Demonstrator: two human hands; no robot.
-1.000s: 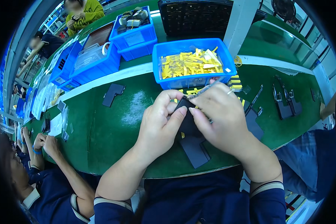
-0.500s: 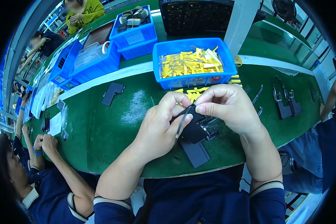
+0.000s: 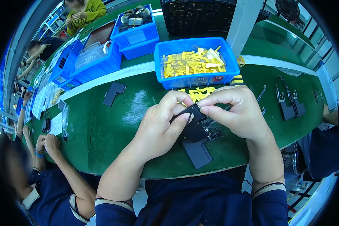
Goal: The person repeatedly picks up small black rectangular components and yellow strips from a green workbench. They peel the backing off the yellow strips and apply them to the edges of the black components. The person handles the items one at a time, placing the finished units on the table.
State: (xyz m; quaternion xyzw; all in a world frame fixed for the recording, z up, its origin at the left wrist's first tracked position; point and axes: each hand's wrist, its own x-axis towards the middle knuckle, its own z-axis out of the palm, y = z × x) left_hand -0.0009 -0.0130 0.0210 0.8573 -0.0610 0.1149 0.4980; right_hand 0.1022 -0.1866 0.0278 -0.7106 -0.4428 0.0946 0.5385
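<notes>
My left hand [image 3: 154, 126] grips a flat black plate-like part [image 3: 194, 131] between thumb and fingers, holding it tilted above the table. A thin dark strip [image 3: 189, 117] runs down by the left thumb. At the part's upper corner, the thumb and forefinger of my right hand [image 3: 239, 111] are pinched together; what lies between them is too small to make out. Shiny metal hinge-like pieces [image 3: 213, 134] show just right of the held part. Below it on the table lies a dark, notched flat plate [image 3: 197, 154], partly covered.
A blue bin [image 3: 196, 80] of yellow strips stands beyond my hands, with loose yellow pieces [image 3: 199, 93] before it. Another dark plate [image 3: 114, 94] lies left; plates with hinge arms [image 3: 292, 109] lie right. A co-worker's hands [image 3: 47, 143] rest at the table's left.
The thin strip, which hung out below my left thumb, now shows shorter and closer to the part. My right hand has shifted slightly right. The person at the far right has moved.
</notes>
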